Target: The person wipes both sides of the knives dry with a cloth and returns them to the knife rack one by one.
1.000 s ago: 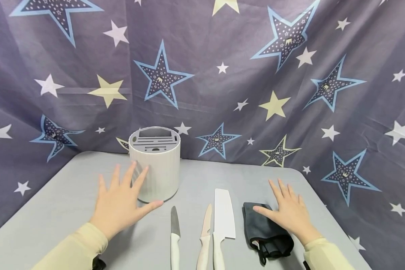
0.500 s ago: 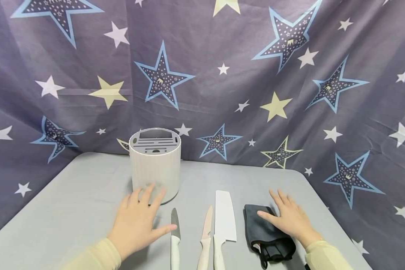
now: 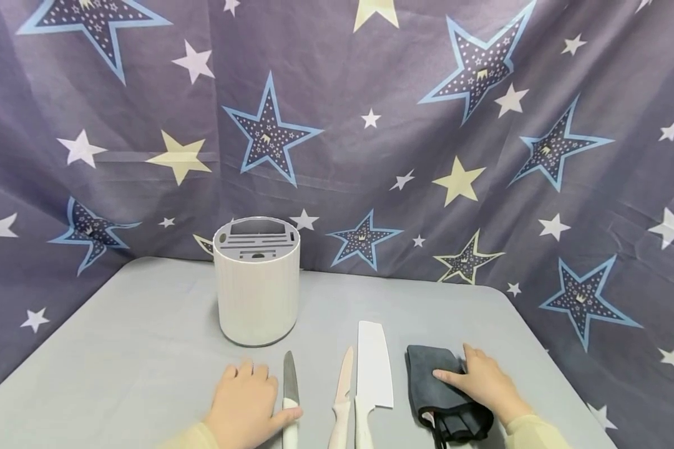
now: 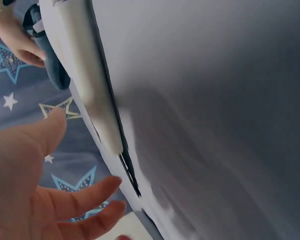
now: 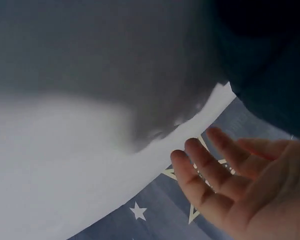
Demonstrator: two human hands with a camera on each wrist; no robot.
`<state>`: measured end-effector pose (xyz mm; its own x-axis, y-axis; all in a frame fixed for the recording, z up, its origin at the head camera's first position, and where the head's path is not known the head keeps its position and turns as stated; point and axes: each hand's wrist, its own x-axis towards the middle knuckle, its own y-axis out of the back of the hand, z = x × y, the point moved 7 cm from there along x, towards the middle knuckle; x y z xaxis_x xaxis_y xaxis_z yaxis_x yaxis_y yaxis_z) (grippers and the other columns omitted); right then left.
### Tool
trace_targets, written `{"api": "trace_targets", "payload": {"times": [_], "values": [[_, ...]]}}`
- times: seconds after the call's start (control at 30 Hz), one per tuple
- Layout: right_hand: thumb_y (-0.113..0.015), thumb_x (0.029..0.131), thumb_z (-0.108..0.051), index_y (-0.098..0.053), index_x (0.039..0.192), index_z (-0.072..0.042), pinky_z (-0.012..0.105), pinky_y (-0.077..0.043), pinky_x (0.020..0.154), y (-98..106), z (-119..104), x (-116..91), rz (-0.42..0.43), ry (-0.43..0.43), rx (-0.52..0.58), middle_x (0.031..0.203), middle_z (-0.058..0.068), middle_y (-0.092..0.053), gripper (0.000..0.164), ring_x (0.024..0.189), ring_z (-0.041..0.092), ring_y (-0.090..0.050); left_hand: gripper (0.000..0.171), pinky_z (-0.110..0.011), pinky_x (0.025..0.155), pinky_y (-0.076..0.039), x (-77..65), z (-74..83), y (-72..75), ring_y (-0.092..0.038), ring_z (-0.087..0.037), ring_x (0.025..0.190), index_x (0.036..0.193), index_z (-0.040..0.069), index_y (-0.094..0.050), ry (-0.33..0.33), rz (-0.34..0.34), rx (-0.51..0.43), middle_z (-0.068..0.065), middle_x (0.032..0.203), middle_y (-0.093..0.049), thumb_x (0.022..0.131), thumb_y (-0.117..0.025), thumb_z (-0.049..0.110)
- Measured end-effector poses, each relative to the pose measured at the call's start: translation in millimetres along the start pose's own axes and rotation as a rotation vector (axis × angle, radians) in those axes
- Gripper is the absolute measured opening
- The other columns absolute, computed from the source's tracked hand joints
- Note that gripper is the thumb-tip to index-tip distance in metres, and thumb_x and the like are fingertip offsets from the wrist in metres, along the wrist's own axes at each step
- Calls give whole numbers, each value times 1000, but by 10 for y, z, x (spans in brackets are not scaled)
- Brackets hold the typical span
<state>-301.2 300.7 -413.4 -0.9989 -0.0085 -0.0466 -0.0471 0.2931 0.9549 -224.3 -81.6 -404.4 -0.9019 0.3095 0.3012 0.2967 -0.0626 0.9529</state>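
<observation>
My left hand (image 3: 244,402) is low over the table beside a knife with a grey blade and white handle (image 3: 290,380). Its thumb lies across the handle in the head view. In the left wrist view a gap shows between the spread thumb and fingers and the white handle (image 4: 85,70). My right hand (image 3: 488,383) is at the right side of a folded dark grey cloth (image 3: 438,380) with black edging and a loop. The thumb is over the cloth's top; the other fingers are loosely bent beside it in the right wrist view. Whether they touch it, I cannot tell.
A small knife with a peach blade (image 3: 344,380) and a white cleaver (image 3: 373,362) lie between the hands. Behind them stands a round cream knife block (image 3: 256,293) with a slotted top. A star-patterned curtain (image 3: 337,137) hangs along the table's (image 3: 146,324) back and sides.
My left hand has moved from in front of the knife block down and right to the grey-bladed knife. My right hand has lowered toward the cloth, its fingers drawn in.
</observation>
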Motion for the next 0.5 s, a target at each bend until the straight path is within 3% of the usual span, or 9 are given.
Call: {"api": "trace_targets", "payload": {"times": [0.13,0.33,0.5], "values": [[-72,76,-67,-52,123,21,62,-48,92,-93,42,13,-44,-26,10,119,36,-59,102,112,54,-56,65,-37,63,-37,9,68,-93,-49,-18,66,62,12,-63,0,-68,-26,0,64,-54,79,-59,74],[-73,77,-64,-62,102,17,54,-52,82,-159,78,63,-86,-43,28,100,25,-64,85,91,39,-62,63,-38,61,-42,42,116,-166,-51,-18,59,59,12,-64,0,-166,-51,-2,59,-56,79,-62,72],[-73,79,-62,-62,98,13,51,-53,78,-187,32,114,-135,-57,46,95,22,-67,78,87,35,-64,61,-40,55,-47,75,105,-212,-50,-18,57,58,12,-61,27,-224,-104,-1,57,-54,78,-65,70]]}}
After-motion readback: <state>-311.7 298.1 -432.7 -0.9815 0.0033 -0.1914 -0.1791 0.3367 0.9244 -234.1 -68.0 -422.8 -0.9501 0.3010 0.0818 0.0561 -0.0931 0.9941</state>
